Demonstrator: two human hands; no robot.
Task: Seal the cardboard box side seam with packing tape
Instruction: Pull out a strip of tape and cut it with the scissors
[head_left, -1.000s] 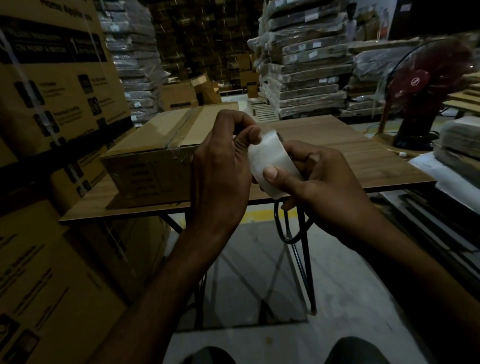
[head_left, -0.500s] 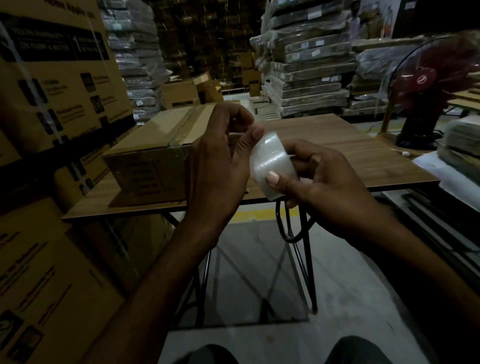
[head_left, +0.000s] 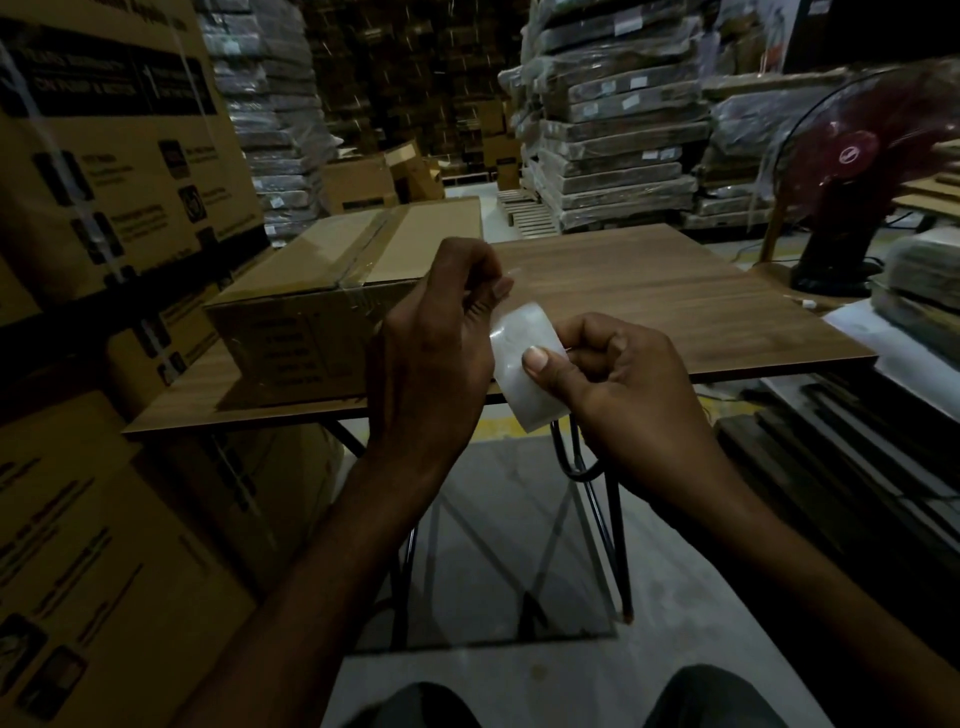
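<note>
A flat brown cardboard box (head_left: 311, 291) lies on the left part of a wooden table (head_left: 675, 306), with clear tape along its top seam and down its near side. In front of the table's near edge, my right hand (head_left: 623, 384) grips a roll of clear packing tape (head_left: 524, 379), thumb pressed on its outer face. A black scissors loop (head_left: 576, 462) hangs below that hand. My left hand (head_left: 436, 353) is beside the roll, its fingertips pinched together at the roll's upper edge. Whether a tape end is between them cannot be told.
Tall printed cartons (head_left: 104, 182) stand stacked at the left, close to the table. A red pedestal fan (head_left: 862, 171) stands at the right behind the table. Wrapped pallet stacks (head_left: 613, 130) fill the background. The table has thin black legs (head_left: 618, 545) on a pale floor.
The roll has sunk a little and both hands have dropped slightly toward the table's near edge. My left fingertips stay pinched at the roll's top edge.
</note>
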